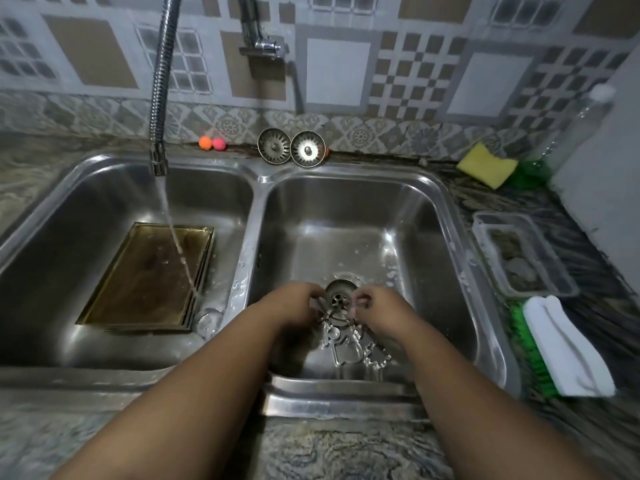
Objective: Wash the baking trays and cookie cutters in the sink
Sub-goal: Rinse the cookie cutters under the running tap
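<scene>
The cookie cutters [349, 344] lie in a loose wet heap on the floor of the right basin [433, 237], just on the near side of the open drain [341, 296], thin metal outlines overlapping one another so that I cannot count them. Both hands are down among them at the far end of the heap: the left hand [298, 303] has its fingers curled in and seems to pinch the edge of one cutter beside the drain, and the right hand [377, 306] mirrors it, fingertips drawn together on a thin bit of metal, though what exactly sits between them is too small to make out. The baking tray [145, 282] rests flat in the left basin [69, 237], brown-stained, with the stream from the flexible tap [162, 81] falling onto its far right part. I judge the step in hand to be the cutters, picked up or rubbed by hand, with the tray left rinsing. The next move calls for lifting one cutter clear of the tangle without dragging the others, and keeping the small pieces off the uncovered drain, since both strainers [273, 145] stand on the back ledge. The yellow sponge [486, 164] and the green-bristled brush [561, 348] lie on the counter to the right, within reach if scrubbing is wanted
</scene>
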